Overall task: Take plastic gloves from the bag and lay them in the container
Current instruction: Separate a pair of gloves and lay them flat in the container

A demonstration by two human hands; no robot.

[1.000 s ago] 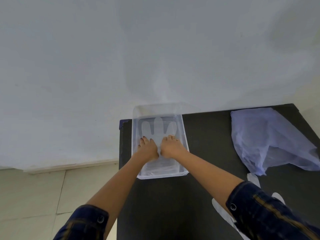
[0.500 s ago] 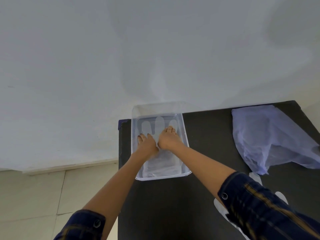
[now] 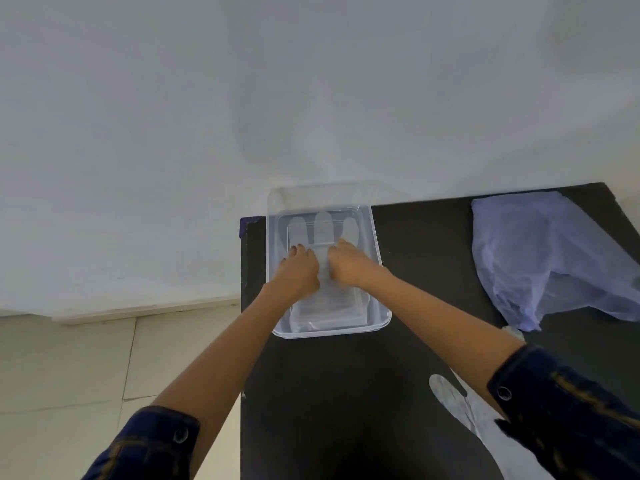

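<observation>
A clear rectangular plastic container [image 3: 380,299] stands at the far left of the black table [image 3: 346,393]. Clear plastic gloves [image 3: 323,225] lie flat inside it, fingers pointing away from me. My left hand [image 3: 298,271] and my right hand [image 3: 348,265] rest side by side, palms down, pressing on the gloves in the container. A pale blue plastic bag [image 3: 540,251] lies crumpled at the far right of the table. Another clear glove [image 3: 467,414] lies on the table near my right sleeve, partly hidden by it.
A white wall rises just behind the table. To the left of the table there is a tiled beige floor [image 3: 69,375]. The table's left edge runs close beside the container.
Both hands have slid a little further from me along the gloves in the container. The view has tilted up slightly.
</observation>
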